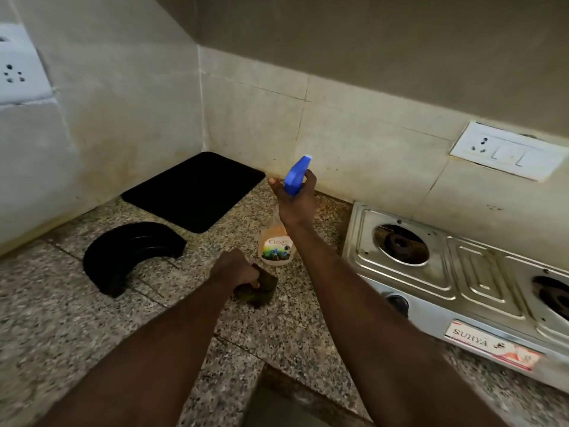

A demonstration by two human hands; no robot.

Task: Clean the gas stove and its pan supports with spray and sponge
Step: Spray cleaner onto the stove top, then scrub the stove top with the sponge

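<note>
gas stove (pixel 480 272): right part cut off by the frame edge
spray bottle (pixel 277 245): neck hidden behind the right hand (pixel 297 201)
sponge (pixel 261 288): perhaps half covered by the left hand (pixel 235 269)

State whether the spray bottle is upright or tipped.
Upright: the spray bottle has its blue trigger head on top, with the right hand gripping its neck.

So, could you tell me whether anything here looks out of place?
The gas stove has nothing standing over its burners, and the left burner well is ringed with brown grime. A black curved piece lies on the counter, apart from the stove.
</note>
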